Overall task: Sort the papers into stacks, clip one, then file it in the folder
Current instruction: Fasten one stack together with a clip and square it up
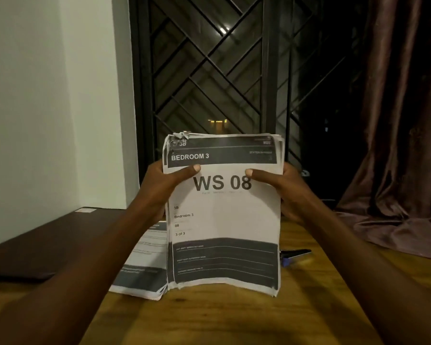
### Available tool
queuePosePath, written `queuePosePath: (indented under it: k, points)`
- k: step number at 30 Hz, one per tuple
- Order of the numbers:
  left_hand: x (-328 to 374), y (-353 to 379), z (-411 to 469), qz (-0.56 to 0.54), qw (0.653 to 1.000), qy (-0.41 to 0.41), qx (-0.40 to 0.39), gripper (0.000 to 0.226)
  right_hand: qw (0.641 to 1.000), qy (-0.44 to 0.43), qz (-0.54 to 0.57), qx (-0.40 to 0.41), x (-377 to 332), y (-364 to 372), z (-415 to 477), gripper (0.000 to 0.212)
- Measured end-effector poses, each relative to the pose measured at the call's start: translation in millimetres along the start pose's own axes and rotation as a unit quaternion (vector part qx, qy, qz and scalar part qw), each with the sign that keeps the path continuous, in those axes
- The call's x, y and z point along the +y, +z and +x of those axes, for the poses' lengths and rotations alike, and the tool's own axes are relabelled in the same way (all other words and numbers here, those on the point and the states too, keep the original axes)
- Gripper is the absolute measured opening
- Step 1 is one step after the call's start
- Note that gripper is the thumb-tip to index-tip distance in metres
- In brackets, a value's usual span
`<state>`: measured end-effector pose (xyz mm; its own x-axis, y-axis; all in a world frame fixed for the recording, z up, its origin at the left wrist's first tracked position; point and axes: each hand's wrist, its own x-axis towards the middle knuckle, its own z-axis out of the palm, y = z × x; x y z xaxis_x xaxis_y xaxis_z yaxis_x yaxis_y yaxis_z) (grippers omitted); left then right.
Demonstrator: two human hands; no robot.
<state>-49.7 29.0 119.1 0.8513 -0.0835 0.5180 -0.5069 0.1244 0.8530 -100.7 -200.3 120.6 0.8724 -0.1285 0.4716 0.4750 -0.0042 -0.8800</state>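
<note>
Since the stack of papers [222, 220] stands on its bottom edge on the table [309, 307], it looks thick yet floppy, with loose sheets ready to fan out and a top left corner that is dog-eared. The left hand [159, 185] and right hand [284, 188] each clamp a side edge, thumbs across the front, and gripping there seems wise. A second pile [144, 257] lies flat just left, and a clip [294, 255] lies near on the right.

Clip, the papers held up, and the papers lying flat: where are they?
clip [296, 253], head view, on its silver arm.
held-up papers [223, 215], head view, white middle of the front sheet.
flat papers [144, 245], head view, pale middle of the top sheet.
</note>
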Motion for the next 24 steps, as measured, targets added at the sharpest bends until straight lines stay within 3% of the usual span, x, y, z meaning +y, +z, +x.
queuePosePath:
  k: [2, 6, 9, 11, 14, 19, 24]
  points:
    - [0, 0, 0, -0.024, 1.0, -0.005, -0.003, 0.037, 1.0, 0.01, -0.011, 0.012, 0, 3, 1, 0.043]
    - [14, 6, 6, -0.072, 0.997, 0.016, -0.03, 0.028, 0.999, -0.035, -0.012, 0.03, -25, 4, 6, 0.026]
    - [19, 10, 10, -0.117, 0.991, 0.026, -0.058, 0.035, 0.997, -0.08, -0.003, -0.011, -43, -1, 1, 0.026]
    - [9, 8, 8, -0.103, 0.993, 0.012, -0.065, 0.043, 0.996, -0.076, -0.022, -0.04, -35, -9, -8, 0.036]
    - [-19, 5, 0, -0.057, 0.994, -0.046, -0.077, 0.05, 0.998, -0.031, -0.058, 0.001, -5, -21, -17, 0.047]
    - [-41, 29, -7, -0.034, 0.996, -0.049, -0.07, 0.021, 0.994, -0.017, -0.078, 0.078, 20, -19, -13, 0.024]
    - [-21, 31, 7, -0.032, 0.997, -0.011, -0.071, 0.02, 0.997, -0.02, -0.013, 0.068, 0, -21, -3, 0.021]
